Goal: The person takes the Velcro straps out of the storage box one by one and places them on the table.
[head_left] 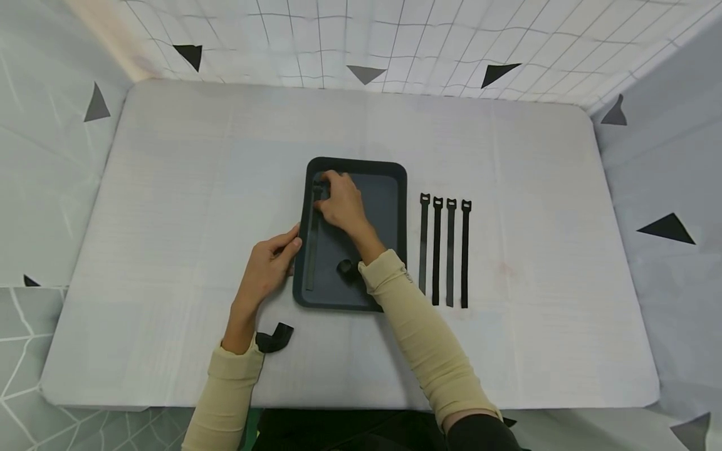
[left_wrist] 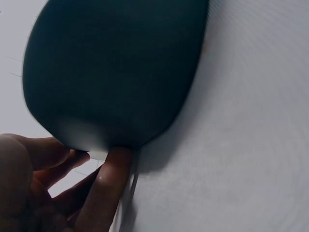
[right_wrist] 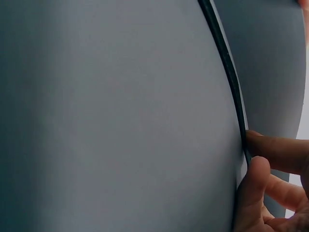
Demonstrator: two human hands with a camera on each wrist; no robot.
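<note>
My left hand [head_left: 269, 268] grips the left rim of the dark grey tray [head_left: 350, 308], its fingertips on the wall in the left wrist view. Inside, a black hook-and-loop cable tie [head_left: 312, 250] lies lengthwise along the tray's left side, slotted head at the far end. My right hand [head_left: 343, 202] reaches over the tray and pinches this tie near its head; the right wrist view shows thumb and finger [right_wrist: 275, 150] at the thin strap. A black elbow-shaped piece [head_left: 346, 270] sits in the tray's near part, partly hidden by my right sleeve.
Several more black cable ties [head_left: 450, 250] lie in a row right of the tray, heads away from me. Another black elbow-shaped piece [head_left: 275, 338] rests on the white table [head_left: 541, 263] beside my left forearm. White and grey sheets surround the table's back and sides.
</note>
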